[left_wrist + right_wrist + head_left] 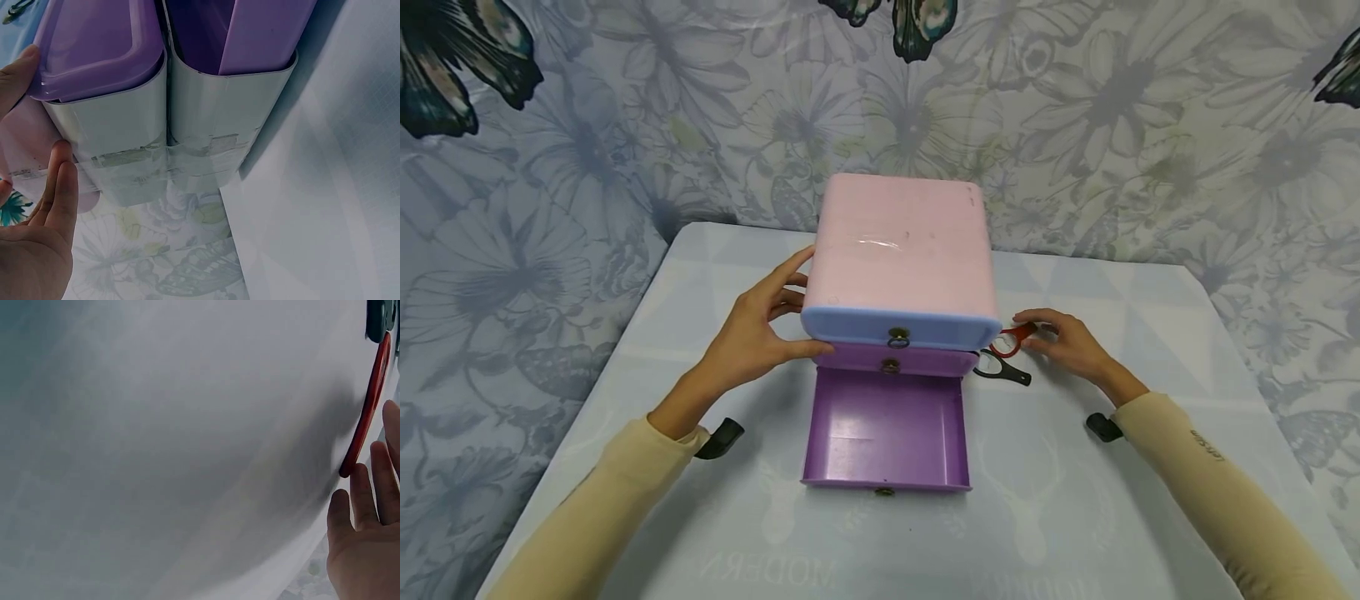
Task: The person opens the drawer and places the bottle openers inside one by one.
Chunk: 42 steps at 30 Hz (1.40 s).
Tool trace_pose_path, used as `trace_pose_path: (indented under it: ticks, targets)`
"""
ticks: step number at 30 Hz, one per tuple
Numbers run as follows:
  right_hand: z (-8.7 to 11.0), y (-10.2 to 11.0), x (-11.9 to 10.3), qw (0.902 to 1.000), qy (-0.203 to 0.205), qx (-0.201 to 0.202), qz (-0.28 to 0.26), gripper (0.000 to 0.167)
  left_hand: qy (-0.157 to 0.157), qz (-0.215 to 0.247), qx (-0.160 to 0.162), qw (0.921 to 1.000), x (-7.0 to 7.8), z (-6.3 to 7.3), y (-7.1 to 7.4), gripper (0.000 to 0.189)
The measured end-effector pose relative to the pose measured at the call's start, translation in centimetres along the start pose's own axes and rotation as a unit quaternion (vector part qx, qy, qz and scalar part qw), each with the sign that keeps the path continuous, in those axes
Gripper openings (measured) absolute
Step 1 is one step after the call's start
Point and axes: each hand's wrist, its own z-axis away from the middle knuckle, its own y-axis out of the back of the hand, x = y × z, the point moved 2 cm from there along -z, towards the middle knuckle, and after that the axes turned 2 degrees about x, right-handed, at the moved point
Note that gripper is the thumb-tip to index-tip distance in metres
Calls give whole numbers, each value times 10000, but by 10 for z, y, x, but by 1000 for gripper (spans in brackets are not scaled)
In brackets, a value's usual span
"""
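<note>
A small drawer unit [902, 250] with a pink top stands on the table. Its blue top drawer [865, 325] and purple middle drawer [857, 358] are in, while the purple bottom drawer [887, 425] is pulled out, with nothing inside. My left hand [748, 333] rests on the unit's left side, fingers extended along it and thumb on the front, as the left wrist view also shows. Right of the unit, my right hand [1071, 346] touches a red ring-shaped piece with a short handle [1019, 332]. A similar black piece [1003, 372] lies beside it, partly hidden by the unit.
The table [700, 517] has a pale patterned cover. Behind it hangs a floral cloth [1097, 150] with dark butterflies. Clear tape [131, 165] runs across the unit's pale side. A black strap piece [721, 439] sits at the left wrist.
</note>
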Motion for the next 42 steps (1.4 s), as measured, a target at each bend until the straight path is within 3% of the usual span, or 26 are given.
trace_pose_path:
  ticks: [7,18,24,42]
  targets:
    - [0,-2,5,9991,90,171,385,38,-20,0,-3,10000,0,0,-1,116]
    - [1,-2,7,9919,-324,252,1205,26,-34,-33,0,10000,0,-1,-1,116]
    - [2,0,7,9910,-512,153,1225,27,-5,-53,9,10000,0,-1,-1,116]
    - [10,6,-2,9930,-489,225,1049,28,26,-23,32,10000,2,1,-1,115]
